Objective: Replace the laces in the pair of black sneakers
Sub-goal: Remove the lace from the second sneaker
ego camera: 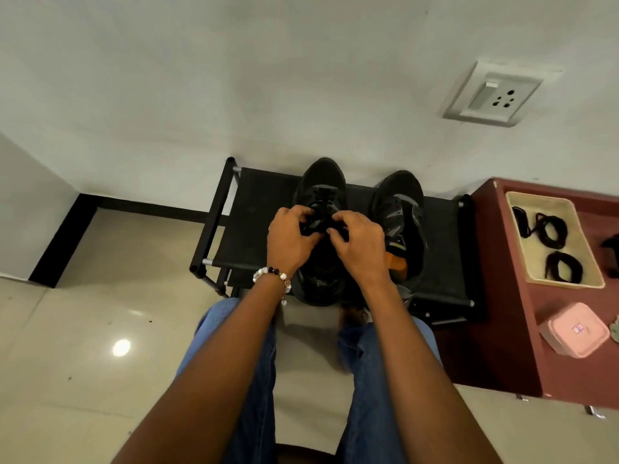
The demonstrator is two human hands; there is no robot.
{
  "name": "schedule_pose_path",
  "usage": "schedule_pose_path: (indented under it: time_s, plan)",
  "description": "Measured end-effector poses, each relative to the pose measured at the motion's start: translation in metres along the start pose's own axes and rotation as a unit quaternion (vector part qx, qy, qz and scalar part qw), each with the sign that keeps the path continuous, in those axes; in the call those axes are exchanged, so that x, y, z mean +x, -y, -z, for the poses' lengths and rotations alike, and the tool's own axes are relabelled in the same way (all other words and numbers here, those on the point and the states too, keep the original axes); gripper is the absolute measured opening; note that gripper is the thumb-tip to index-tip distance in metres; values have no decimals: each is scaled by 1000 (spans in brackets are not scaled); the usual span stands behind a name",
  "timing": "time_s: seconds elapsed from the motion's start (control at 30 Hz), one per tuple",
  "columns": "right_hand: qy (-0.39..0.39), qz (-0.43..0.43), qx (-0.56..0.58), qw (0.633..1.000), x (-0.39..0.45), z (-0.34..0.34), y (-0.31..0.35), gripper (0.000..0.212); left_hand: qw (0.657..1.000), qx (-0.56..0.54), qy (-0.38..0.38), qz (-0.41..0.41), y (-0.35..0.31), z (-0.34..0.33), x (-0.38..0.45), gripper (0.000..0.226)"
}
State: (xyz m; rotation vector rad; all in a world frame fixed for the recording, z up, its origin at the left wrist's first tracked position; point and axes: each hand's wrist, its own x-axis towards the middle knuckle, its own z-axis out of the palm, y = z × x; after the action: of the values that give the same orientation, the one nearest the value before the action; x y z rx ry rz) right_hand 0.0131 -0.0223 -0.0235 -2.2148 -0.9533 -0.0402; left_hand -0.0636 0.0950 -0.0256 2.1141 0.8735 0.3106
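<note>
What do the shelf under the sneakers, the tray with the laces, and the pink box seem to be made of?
Shelf: probably black fabric stretched over a frame of black tubes with grey connectors; the surface looks matte and woven.
Tray: likely woven straw or fabric, beige and dull, with a soft rim.
Pink box: probably plastic; it is smooth, with rounded corners and a slight sheen.

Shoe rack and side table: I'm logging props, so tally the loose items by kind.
Black sneakers: 2
Coiled black lace bundles: 2
Beige tray: 1
Pink box: 1
Total: 6
</note>
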Motion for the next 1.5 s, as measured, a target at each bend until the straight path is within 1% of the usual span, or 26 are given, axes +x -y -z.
schedule_pose_path:
  time_s: [0.13,0.27,0.33,0.4,0.43,0.47,0.5,0.53,0.57,0.6,0.63,0.67,0.7,0.77,0.8,0.83,0.87,0.9,1.0,1.03,1.07,1.1,1.2,1.33,1.4,1.5]
  plan:
    - [-41,65,-64,995,4,2,-4,20,1000,18,-16,5,-3,-3,2,42]
    - [-36,35,-74,996,4,9,-10,14,999,31,-23,13,-1,-7,5,40]
    - [-51,3,-25,998,5,13,-11,11,999,34,-25,15,0,-10,7,38]
    - [-96,-64,119,986,8,18,-9,14,999,38,-31,23,0,-12,9,37]
    - [-132,-111,244,954,10,22,-8,15,998,38,-35,28,0,-13,9,37]
    - [-164,-157,392,891,13,27,-8,17,998,38,-38,33,1,-13,9,37]
    - [-186,-188,542,798,15,34,-7,18,998,38,-42,38,1,-14,10,37]
    - [-193,-204,669,689,17,41,-9,18,997,37,-44,42,1,-16,10,37]
    - [-192,-206,757,589,18,47,-13,16,997,37,-47,44,1,-17,9,37]
    - [-187,-199,812,515,20,51,-20,13,997,37,-51,45,-1,-18,9,36]
    - [-182,-186,846,465,21,53,-25,11,997,35,-57,46,-3,-19,8,36]
    - [-182,-173,864,437,23,53,-29,13,996,34,-63,47,-5,-20,7,36]
    - [-188,-164,871,424,24,52,-31,15,996,36,-69,49,-7,-20,6,35]
    - [-203,-157,865,431,27,52,-29,14,995,41,-77,53,-11,-21,4,34]
    - [-206,-157,855,449,29,53,-26,12,995,44,-78,53,-11,-21,4,34]
    - [-209,-164,834,484,30,54,-23,10,995,45,-78,50,-10,-20,5,34]
    - [-209,-178,795,540,30,55,-22,7,995,47,-78,45,-9,-18,6,34]
    - [-205,-197,736,615,31,55,-23,7,995,47,-78,41,-8,-16,7,35]
    - [-146,-218,452,852,30,44,-19,16,994,44,-88,42,-4,-12,9,33]
    - [-119,-201,334,913,28,39,-17,24,994,46,-88,42,-3,-11,9,32]
    - [-98,-169,222,955,28,33,-17,32,994,49,-89,41,-2,-12,8,32]
    - [-86,-130,136,978,28,28,-16,36,994,50,-90,40,-1,-12,9,32]
    - [-48,-77,30,995,35,15,-13,36,994,50,-93,40,-1,-13,10,32]
    - [82,-141,-2,987,37,-4,2,43,992,53,-103,39,-1,-13,10,28]
    - [71,-173,72,980,37,-6,8,28,992,56,-103,41,0,-13,11,29]
    - [44,-232,215,948,38,-5,14,13,992,64,-103,39,0,-13,10,29]
